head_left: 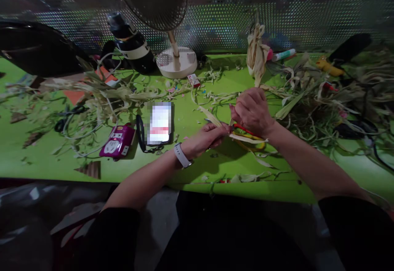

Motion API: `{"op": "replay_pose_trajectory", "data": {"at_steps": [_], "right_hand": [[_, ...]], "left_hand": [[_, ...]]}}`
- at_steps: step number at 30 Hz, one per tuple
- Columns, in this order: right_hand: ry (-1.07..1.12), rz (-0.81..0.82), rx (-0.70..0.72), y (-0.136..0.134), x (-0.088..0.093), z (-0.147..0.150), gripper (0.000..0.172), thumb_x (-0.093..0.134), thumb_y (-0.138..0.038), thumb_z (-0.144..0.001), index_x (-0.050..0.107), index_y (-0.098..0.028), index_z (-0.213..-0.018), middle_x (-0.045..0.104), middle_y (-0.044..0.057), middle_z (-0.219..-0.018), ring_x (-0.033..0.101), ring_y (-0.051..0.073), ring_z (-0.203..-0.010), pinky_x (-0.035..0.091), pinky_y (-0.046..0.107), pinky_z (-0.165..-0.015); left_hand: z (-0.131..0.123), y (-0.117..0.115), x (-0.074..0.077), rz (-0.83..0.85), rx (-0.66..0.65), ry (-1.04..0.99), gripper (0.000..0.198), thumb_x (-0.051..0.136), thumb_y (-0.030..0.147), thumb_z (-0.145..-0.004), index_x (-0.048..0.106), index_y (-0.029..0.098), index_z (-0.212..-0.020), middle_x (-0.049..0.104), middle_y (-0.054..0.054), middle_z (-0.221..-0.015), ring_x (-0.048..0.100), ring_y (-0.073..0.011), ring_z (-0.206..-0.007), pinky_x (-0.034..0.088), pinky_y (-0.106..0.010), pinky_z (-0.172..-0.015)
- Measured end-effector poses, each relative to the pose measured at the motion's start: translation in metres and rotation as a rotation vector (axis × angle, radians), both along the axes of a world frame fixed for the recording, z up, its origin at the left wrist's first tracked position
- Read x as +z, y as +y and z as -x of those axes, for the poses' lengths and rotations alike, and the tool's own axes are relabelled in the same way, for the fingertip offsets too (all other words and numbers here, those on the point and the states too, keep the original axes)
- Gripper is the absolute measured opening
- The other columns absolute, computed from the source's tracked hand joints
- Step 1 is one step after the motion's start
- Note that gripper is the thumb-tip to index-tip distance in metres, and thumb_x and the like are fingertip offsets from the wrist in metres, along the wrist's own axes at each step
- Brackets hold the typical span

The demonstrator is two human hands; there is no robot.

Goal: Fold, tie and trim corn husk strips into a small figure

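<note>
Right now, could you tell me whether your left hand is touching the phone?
Apart: the head view shows bare green table between the left hand and the phone.

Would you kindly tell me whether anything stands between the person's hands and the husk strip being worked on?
Nothing visible does. The left hand and right hand are both closed on the husk strip above the green table; red and yellow scissor handles sit just under the right hand.

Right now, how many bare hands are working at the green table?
2. The left hand pinches a pale dried husk strip near the middle; the right hand, closed, grips the same strip just to its right. No other hands show.
</note>
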State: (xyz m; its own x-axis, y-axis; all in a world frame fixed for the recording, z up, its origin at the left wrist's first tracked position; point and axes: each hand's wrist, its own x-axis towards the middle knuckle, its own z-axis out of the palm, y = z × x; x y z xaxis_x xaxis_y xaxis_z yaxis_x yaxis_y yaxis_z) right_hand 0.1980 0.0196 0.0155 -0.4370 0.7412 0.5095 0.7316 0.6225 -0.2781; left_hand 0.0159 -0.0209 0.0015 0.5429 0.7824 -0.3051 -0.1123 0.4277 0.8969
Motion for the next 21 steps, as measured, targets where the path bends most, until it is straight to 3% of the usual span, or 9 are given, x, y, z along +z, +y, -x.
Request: {"op": "replay_pose_trajectory", "data": {"at_steps": [3,10,13,15,18,21], "right_hand": [[0.177,0.142,-0.003,0.003,0.003,-0.001,0.045,0.057,-0.059,-0.083,0.048,-0.023,-0.057,0.057,0.006,-0.071,0.057,0.026,-0.087,0.042,0.049,-0.089],[0.907,0.867,0.219,-0.006,0.022,0.0,0.056,0.065,-0.072,-0.068,0.04,-0.022,-0.059,0.055,-0.001,-0.058,0.059,0.015,-0.063,0.049,0.031,-0.064],[1.005,1.082,0.301,-0.016,0.028,0.006,0.052,0.063,-0.066,-0.075,0.037,-0.023,-0.061,0.037,-0.009,-0.044,0.039,0.008,-0.039,0.038,0.023,-0.045],[1.016,1.197,0.396,-0.018,0.029,0.009,0.049,0.065,-0.059,-0.079,0.037,-0.022,-0.064,0.032,-0.012,-0.044,0.026,0.004,-0.035,0.029,0.019,-0.039],[0.979,1.283,0.534,-0.017,0.025,0.008,0.044,0.065,-0.052,-0.083,0.039,-0.02,-0.067,0.034,-0.012,-0.047,0.024,0.002,-0.036,0.025,0.017,-0.038],[0.947,1.291,0.566,-0.013,0.019,0.006,0.041,0.063,-0.05,-0.085,0.041,-0.02,-0.067,0.036,-0.011,-0.049,0.027,0.002,-0.038,0.025,0.017,-0.039]], "left_hand": [[0.002,-0.001,0.001,-0.01,0.019,0.014,0.027,0.07,0.041,-0.074,0.063,0.014,-0.074,0.038,0.008,-0.048,0.028,-0.0023,-0.04,0.013,-0.02,-0.041],[0.004,0.003,-0.004,-0.054,-0.012,0.028,0.036,0.071,0.048,-0.074,0.067,0.012,-0.073,0.039,0.007,-0.05,0.027,-0.0015,-0.043,0.014,-0.019,-0.042],[0.003,0.0,-0.002,-0.071,-0.127,0.042,0.037,0.069,0.049,-0.076,0.067,0.012,-0.074,0.043,0.006,-0.051,0.029,-0.0016,-0.043,0.015,-0.018,-0.041],[0.003,-0.002,0.003,-0.084,-0.236,0.058,0.036,0.066,0.048,-0.079,0.067,0.012,-0.077,0.044,0.006,-0.051,0.03,-0.0015,-0.042,0.015,-0.018,-0.04],[0.005,-0.005,0.009,-0.078,-0.35,0.107,0.034,0.062,0.045,-0.084,0.068,0.012,-0.078,0.039,0.007,-0.047,0.028,-0.0015,-0.04,0.014,-0.018,-0.04],[0.006,-0.007,0.01,-0.074,-0.398,0.144,0.031,0.06,0.041,-0.087,0.068,0.012,-0.079,0.037,0.008,-0.044,0.028,-0.0016,-0.039,0.014,-0.018,-0.039]]}}
